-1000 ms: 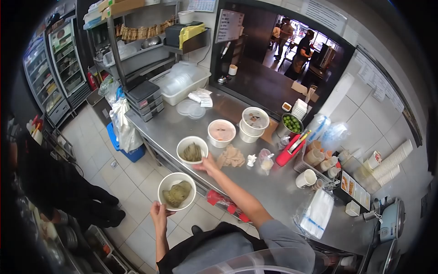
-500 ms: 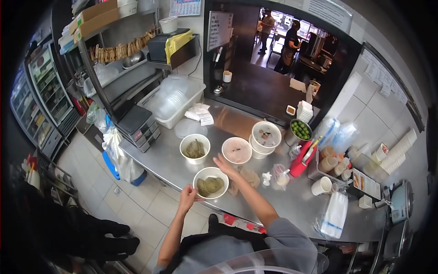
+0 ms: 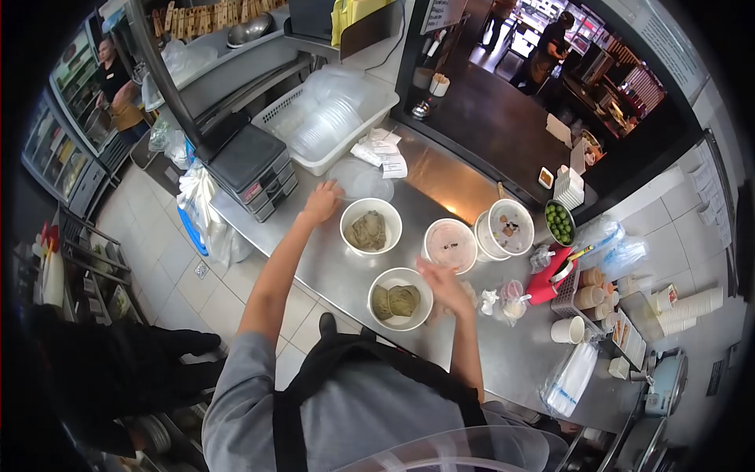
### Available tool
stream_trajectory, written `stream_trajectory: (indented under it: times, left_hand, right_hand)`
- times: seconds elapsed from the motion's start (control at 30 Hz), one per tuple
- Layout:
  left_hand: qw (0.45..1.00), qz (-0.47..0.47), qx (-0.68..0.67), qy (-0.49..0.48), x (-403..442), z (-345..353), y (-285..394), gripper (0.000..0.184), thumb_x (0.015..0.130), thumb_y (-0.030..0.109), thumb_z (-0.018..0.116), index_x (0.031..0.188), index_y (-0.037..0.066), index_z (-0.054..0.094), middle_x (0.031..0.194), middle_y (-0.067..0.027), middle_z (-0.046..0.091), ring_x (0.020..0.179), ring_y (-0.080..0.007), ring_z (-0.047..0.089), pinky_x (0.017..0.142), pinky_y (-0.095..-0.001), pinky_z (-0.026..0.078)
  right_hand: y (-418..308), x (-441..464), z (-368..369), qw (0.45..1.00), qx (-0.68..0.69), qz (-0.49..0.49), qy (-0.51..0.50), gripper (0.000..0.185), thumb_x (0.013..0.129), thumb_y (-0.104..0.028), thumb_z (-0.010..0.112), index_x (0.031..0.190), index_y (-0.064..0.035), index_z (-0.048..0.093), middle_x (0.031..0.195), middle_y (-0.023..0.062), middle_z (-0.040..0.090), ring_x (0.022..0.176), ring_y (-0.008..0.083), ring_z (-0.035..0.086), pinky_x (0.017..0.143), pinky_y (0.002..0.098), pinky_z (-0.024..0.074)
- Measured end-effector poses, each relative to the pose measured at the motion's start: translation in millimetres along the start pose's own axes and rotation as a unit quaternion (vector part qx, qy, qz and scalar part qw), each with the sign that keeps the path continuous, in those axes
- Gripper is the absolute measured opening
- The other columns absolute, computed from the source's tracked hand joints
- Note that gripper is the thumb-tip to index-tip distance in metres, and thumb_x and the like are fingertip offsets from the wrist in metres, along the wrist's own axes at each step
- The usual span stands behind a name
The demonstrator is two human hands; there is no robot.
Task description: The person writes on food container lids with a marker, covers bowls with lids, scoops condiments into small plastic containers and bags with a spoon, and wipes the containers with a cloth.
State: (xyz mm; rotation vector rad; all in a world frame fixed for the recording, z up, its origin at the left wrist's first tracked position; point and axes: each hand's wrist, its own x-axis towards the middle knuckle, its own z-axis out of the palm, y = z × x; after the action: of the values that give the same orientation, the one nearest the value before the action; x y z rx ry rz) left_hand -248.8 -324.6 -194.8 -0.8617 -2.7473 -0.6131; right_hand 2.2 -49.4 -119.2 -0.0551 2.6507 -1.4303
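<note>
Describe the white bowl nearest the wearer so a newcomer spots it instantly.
On the steel counter, look at the near edge, just beside the right hand. The white bowl there is open on top, with greenish-brown clumps inside. A similar bowl sits farther back, near the clear lids; this one is closer to the wearer.

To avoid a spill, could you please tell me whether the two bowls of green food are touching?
Apart: the head view shows a strip of bare counter between the nearer bowl and the farther bowl.
</note>
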Motion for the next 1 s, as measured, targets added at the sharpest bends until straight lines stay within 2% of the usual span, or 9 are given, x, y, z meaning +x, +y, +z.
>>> stream_trajectory:
  times: [0.2,0.3,0.47,0.53,0.6,0.67,0.8,0.9,1.0]
  left_hand:
    - [0.998,-0.014,0.055,0.023,-28.9,4.6,-2.9,0.018,0.073,0.016,0.063,0.089,0.011,0.057,0.115,-0.0082,0.048,0.109,-0.0295,0.043,0.085,-0.0423,0.041]
    - [0.994,0.017,0.085,0.063,-68.0,-9.4,-11.0,0.018,0.072,0.017,0.064,0.087,0.01,0.056,0.116,-0.0083,0.048,0.107,-0.0287,0.044,0.086,-0.0413,0.04]
    - [0.995,-0.057,0.034,0.077,-118.0,-49.1,-26.5,0.018,0.072,0.014,0.063,0.087,0.007,0.055,0.108,-0.0094,0.053,0.104,-0.0275,0.048,0.086,-0.0385,0.039]
    - [0.986,-0.09,-0.087,0.107,-118.0,-89.3,-13.6,0.014,0.078,0.013,0.061,0.087,0.005,0.054,0.102,-0.0088,0.056,0.095,-0.026,0.053,0.083,-0.0344,0.041]
    - [0.946,-0.142,-0.258,0.132,-111.2,-129.3,9.8,0.01,0.083,0.013,0.058,0.087,0.005,0.054,0.096,-0.0072,0.059,0.086,-0.0226,0.057,0.078,-0.0296,0.043]
    - [0.876,-0.169,-0.443,0.084,-98.6,-155.5,26.3,0.012,0.087,0.016,0.055,0.09,0.005,0.053,0.095,-0.0054,0.059,0.083,-0.0178,0.058,0.074,-0.0263,0.044]
    - [0.667,-0.165,-0.726,0.0,-66.6,-161.1,59.8,0.017,0.09,0.021,0.052,0.097,0.005,0.052,0.094,-0.0037,0.06,0.086,-0.0097,0.057,0.072,-0.0236,0.046]
    - [0.645,-0.181,-0.742,-0.005,-61.7,-149.5,87.8,0.026,0.094,0.028,0.044,0.106,0.005,0.048,0.094,-0.0051,0.06,0.09,-0.0132,0.059,0.076,-0.0264,0.047]
    - [0.719,-0.213,-0.649,-0.13,-79.0,-128.3,110.5,0.038,0.093,0.036,0.042,0.111,0.004,0.05,0.101,-0.0075,0.06,0.092,-0.0157,0.058,0.076,-0.0285,0.046]
  right_hand:
    - [8.6,133.8,-7.0,0.974,0.199,0.074,0.073,0.037,0.091,-0.026,0.048,0.118,-0.0017,0.051,0.096,0.0082,0.063,0.075,0.0159,0.064,0.061,0.025,0.0497]
    - [27.3,201.2,8.4,0.967,0.165,0.195,0.019,0.046,0.09,-0.03,0.05,0.128,-0.007,0.04,0.112,0.0098,0.051,0.093,0.02,0.059,0.075,0.0329,0.0496]
    - [14.6,249.1,19.3,0.939,0.277,0.206,-0.01,0.054,0.09,-0.038,0.047,0.134,-0.0093,0.035,0.129,0.0141,0.043,0.12,0.026,0.041,0.095,0.0373,0.0377]
    - [-12.8,249.3,17.3,0.995,0.072,0.065,0.036,0.058,0.09,-0.042,0.046,0.135,-0.0081,0.033,0.136,0.0146,0.036,0.129,0.0249,0.029,0.103,0.0352,0.0278]
    - [-67.6,226.6,14.0,0.993,0.11,-0.039,-0.018,0.056,0.089,-0.037,0.049,0.134,-0.0064,0.034,0.137,0.0142,0.035,0.131,0.0225,0.026,0.104,0.0321,0.0243]
    - [-99.4,211.3,21.2,0.974,0.125,-0.181,-0.057,0.05,0.089,-0.027,0.053,0.132,-0.0072,0.038,0.135,0.012,0.038,0.126,0.0196,0.033,0.1,0.0309,0.0292]
    - [-132.4,179.9,22.2,0.943,0.26,-0.207,-0.026,0.036,0.088,-0.016,0.055,0.123,-0.0079,0.051,0.111,0.0019,0.054,0.096,0.0086,0.05,0.083,0.0227,0.0405]
    - [-117.6,136.8,-0.2,0.957,0.277,-0.063,0.064,0.03,0.088,-0.015,0.054,0.117,-0.0061,0.055,0.1,-0.0002,0.057,0.088,0.0074,0.052,0.079,0.0209,0.0414]
    - [-79.1,76.0,-13.8,0.92,0.312,-0.061,0.231,0.025,0.088,-0.009,0.05,0.111,-0.0039,0.058,0.074,-0.0031,0.055,0.064,0.0042,0.047,0.054,0.0191,0.0392]
